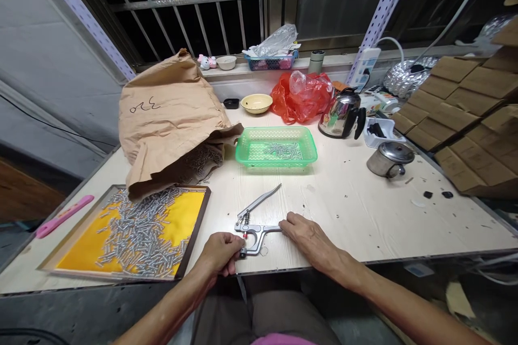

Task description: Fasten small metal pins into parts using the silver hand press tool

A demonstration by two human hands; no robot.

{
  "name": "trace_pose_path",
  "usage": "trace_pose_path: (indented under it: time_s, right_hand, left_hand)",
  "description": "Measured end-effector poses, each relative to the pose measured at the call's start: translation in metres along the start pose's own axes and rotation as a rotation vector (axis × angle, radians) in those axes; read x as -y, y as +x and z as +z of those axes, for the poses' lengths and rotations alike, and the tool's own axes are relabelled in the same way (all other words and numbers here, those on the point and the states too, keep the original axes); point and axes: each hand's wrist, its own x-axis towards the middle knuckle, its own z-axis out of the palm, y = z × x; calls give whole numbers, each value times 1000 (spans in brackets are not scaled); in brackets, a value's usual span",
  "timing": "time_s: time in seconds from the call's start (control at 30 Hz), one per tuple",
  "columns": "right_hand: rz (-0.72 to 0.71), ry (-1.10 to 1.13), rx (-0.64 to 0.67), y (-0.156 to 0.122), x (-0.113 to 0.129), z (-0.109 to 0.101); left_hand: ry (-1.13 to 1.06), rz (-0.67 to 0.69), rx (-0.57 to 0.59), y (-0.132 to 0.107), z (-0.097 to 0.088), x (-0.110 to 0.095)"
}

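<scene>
A metal hand press tool (254, 221) with a long raised lever lies near the front edge of the table (356, 210). My left hand (220, 253) is curled at the tool's jaw end, fingers pinched on something I cannot make out. My right hand (309, 238) rests on the table with its fingertips on the tool's lower handle. To the left lies a yellow tray (182, 215) heaped with several small grey metal pins (137, 232). A green plastic basket (276, 146) behind the tool holds more such pins.
A torn brown paper sack (170, 113) spills pins onto the tray. Behind stand a yellow bowl (256, 103), red plastic bag (301, 97), steel kettle (343, 113) and lidded metal mug (389, 160). Cardboard boxes (469, 113) stack at right. A pink tool (65, 215) lies far left.
</scene>
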Motion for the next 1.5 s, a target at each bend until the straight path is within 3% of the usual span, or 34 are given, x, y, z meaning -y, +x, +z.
trace_pose_path:
  time_s: [0.2,0.37,0.5,0.63,0.97,1.33,1.4,1.5]
  right_hand:
    - [-30,96,44,6,-2,-22]
    - [-77,85,114,34,-15,-46]
    - [-158,-2,246,62,-22,-43]
    - [-205,-29,286,75,-23,-35]
    - [-225,-54,227,69,-17,-43]
    - [-228,-28,201,64,-8,-44]
    - [-228,-6,188,62,-8,-44]
    - [-230,27,181,61,-9,-42]
  left_hand:
    - [-55,23,10,-1,1,0]
    - [-60,12,20,-2,1,-2]
    - [-43,19,21,-2,1,-1]
    - [-40,22,13,-2,2,1]
    - [-32,-21,-30,-7,5,-3]
    - [-13,34,-66,-7,6,16]
    - [129,106,-130,-12,4,15]
    - [444,437,-355,-18,6,9]
